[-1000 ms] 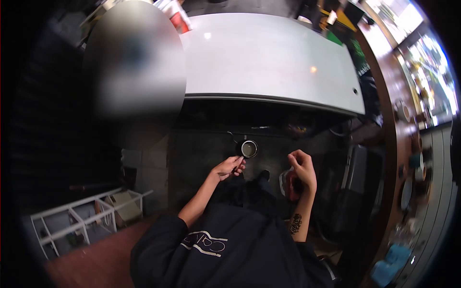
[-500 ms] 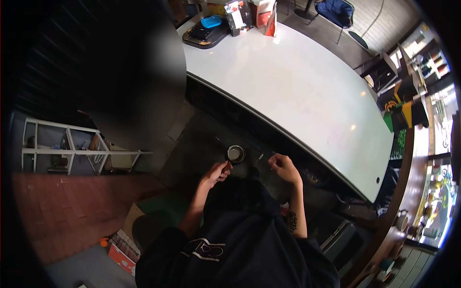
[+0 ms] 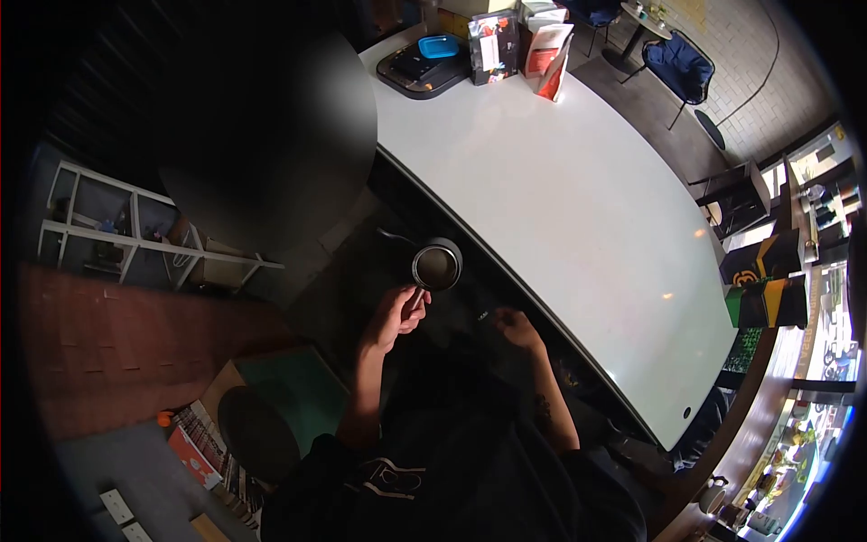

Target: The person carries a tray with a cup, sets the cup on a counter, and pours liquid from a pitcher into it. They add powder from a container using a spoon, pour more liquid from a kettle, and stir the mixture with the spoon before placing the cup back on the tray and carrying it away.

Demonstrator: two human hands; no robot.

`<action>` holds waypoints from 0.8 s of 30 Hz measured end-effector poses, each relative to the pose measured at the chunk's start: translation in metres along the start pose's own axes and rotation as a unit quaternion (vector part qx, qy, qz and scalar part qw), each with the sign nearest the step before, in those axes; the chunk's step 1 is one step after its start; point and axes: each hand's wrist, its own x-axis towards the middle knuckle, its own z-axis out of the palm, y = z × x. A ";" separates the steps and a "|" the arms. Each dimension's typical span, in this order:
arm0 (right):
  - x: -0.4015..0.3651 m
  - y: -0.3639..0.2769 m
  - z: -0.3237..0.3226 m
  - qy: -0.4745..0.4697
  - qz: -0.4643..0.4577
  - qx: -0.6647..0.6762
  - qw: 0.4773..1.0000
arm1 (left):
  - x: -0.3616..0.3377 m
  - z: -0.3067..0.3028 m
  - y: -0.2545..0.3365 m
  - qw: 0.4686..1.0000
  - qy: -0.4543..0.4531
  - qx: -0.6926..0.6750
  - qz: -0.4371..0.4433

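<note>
My left hand (image 3: 396, 316) is closed round the handle of a gooseneck kettle (image 3: 452, 252). It has no lid on, so I look down through its round metal rim at a pale inside. Its thin curved spout points left, away from my body. To the right, my right hand (image 3: 517, 328) hangs in shadow close to the counter's edge, apart from the kettle. Its fingers are curled in; whether anything is between them is hidden.
A white counter (image 3: 551, 199) runs diagonally along my right. On its far end are a scale (image 3: 421, 65) with a blue tray (image 3: 439, 46), and coffee bags (image 3: 494, 50). A large dark round shape blocks the upper left. A green-topped box (image 3: 307, 384) stands at lower left.
The kettle has come up larger in view, its spout now plain to see. My right hand has dropped a little lower. The whole view has shifted with my head.
</note>
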 end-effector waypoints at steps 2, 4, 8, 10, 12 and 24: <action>0.033 0.053 0.023 0.031 0.020 0.037 0.999 | -0.001 -0.008 -0.011 0.999 0.022 -0.033 -0.011; 0.067 0.127 0.038 0.125 -0.032 0.038 0.991 | -0.004 -0.019 -0.024 0.998 0.038 -0.050 -0.029; 0.102 0.129 0.025 0.190 -0.003 0.017 0.982 | -0.005 -0.056 -0.090 0.981 0.119 -0.063 -0.139; 0.120 0.139 0.018 0.214 0.010 0.002 0.977 | -0.003 -0.073 -0.126 0.964 0.171 -0.080 -0.189; 0.146 0.139 0.011 0.231 0.020 -0.008 0.973 | -0.006 -0.092 -0.171 0.952 0.201 -0.089 -0.213; 0.254 0.192 -0.031 0.304 -0.007 -0.006 0.952 | 0.001 -0.168 -0.383 0.918 0.361 0.023 -0.164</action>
